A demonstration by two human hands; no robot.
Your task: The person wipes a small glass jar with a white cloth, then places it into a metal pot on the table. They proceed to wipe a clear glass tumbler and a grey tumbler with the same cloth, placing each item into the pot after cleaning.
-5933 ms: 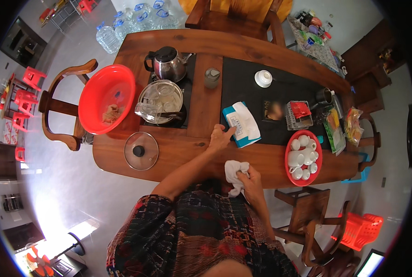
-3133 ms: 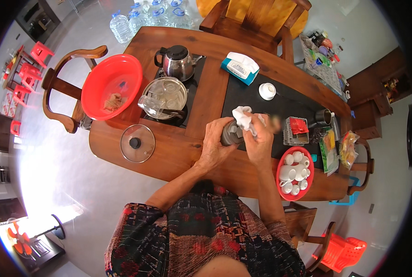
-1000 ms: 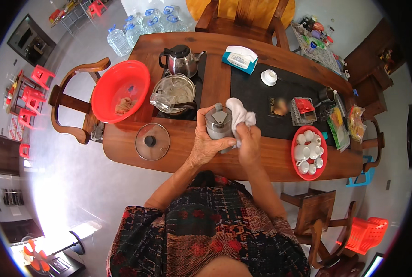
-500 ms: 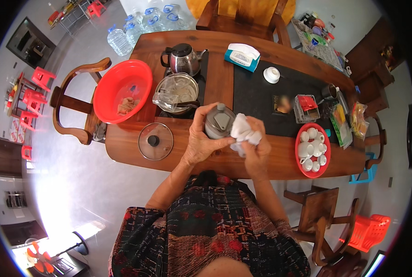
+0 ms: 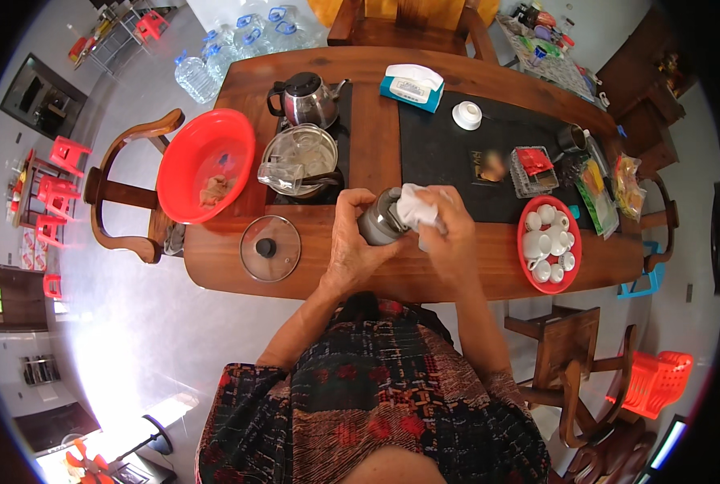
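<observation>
My left hand [image 5: 349,248] is wrapped round a small grey lidded bottle [image 5: 378,227], held tilted above the table's near edge. In my right hand [image 5: 454,242] is a bunched white tissue [image 5: 417,208], pressed against the lid end of the bottle and hiding part of it. Left of my hands a round glass lid [image 5: 283,255] with a black knob lies on the wood. A pot [image 5: 324,153] with clear plastic on top stands beyond it, next to a steel kettle [image 5: 315,103].
On the wooden table [image 5: 328,278] are a red basin [image 5: 169,168] at left, a tissue pack [image 5: 412,87], a white cup [image 5: 466,115] and a clear basket with red packets [image 5: 533,171]. A red tray [image 5: 571,278] of white teaware stands at right, near plastic packages [image 5: 598,198].
The bottle has tipped, showing more of its side. My right hand has shifted up and leftward, bringing the tissue over the lid. The whole view has shifted slightly.
</observation>
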